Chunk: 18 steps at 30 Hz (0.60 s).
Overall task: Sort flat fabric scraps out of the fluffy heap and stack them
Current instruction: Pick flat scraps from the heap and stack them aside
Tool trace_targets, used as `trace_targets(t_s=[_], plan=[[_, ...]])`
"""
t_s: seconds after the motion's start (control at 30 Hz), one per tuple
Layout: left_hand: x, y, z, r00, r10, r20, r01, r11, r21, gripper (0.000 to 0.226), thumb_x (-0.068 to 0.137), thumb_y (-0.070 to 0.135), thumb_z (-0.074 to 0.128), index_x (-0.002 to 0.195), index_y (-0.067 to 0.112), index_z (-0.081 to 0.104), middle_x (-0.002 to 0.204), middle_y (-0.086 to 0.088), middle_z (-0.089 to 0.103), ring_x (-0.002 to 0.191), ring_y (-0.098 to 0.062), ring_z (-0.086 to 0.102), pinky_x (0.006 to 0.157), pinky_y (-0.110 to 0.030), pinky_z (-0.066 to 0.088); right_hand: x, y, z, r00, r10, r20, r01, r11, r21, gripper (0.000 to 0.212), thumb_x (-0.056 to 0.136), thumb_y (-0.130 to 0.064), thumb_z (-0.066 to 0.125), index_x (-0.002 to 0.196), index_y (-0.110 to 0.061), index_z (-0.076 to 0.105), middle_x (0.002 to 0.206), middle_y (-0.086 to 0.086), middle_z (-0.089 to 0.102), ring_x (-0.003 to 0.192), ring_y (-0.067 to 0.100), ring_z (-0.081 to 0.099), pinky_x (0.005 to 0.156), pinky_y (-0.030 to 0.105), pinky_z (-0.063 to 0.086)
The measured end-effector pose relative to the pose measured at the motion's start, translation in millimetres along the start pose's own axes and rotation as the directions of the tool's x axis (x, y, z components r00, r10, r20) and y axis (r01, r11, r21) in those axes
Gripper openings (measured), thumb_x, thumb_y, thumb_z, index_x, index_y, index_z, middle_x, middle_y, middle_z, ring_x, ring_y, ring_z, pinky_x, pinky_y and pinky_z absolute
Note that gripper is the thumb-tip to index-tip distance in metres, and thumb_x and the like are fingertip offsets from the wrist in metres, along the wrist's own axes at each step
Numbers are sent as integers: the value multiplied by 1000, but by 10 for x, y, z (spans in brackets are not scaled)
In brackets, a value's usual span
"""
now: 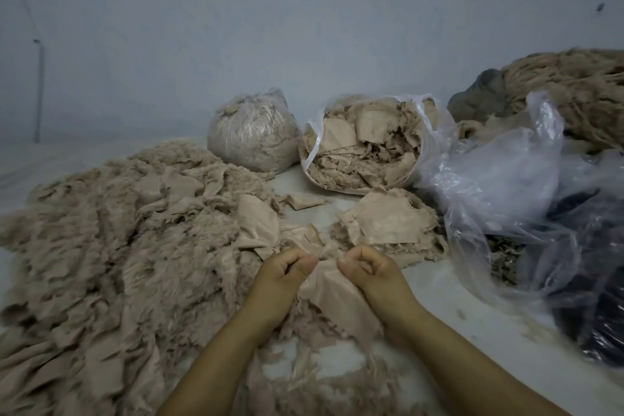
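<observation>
Pale wall and a white floor (449, 284) frame the work. Largest is the fluffy heap (101, 246), spread to the left; beyond sit two filled plastic bags (one tied, one open). Smaller, the stack of flat scraps (388, 223) lies just ahead and to the right of the hands. Between them, a flat scrap (332, 297) is pinched along its top edge by the left hand (283, 270) and right hand (369, 267), both with fingers curled onto it. The right hand is nearer the stack, so the scrap likely travels forward-right.
</observation>
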State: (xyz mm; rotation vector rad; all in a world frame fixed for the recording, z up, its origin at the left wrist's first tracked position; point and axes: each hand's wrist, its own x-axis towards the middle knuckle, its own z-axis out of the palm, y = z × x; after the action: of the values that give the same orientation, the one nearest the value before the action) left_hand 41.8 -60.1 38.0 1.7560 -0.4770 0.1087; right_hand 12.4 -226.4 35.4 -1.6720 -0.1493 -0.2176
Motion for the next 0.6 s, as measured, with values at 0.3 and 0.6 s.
trace_targets(t_s=[0.3, 0.6], plan=[[33, 39, -79, 968, -189, -166, 139, 952, -271, 30, 91, 26, 56, 63, 16, 56, 42, 8, 37, 36, -5, 28, 34, -16, 24, -1, -31, -1, 997, 72, -23, -68, 989, 134, 23, 85, -23, 66, 63, -18, 60, 60, -6, 55, 58, 7, 50, 53, 17, 42], [-17, 79, 106, 991, -129, -49, 113, 964, -239, 22, 89, 22, 59, 78, 4, 63, 65, -4, 62, 62, -18, 56, 56, -24, 47, -67, 2, 141, 992, 98, 81, -117, 954, 277, 12, 87, -20, 62, 81, -10, 63, 71, 4, 68, 64, 14, 63, 57, 23, 51]])
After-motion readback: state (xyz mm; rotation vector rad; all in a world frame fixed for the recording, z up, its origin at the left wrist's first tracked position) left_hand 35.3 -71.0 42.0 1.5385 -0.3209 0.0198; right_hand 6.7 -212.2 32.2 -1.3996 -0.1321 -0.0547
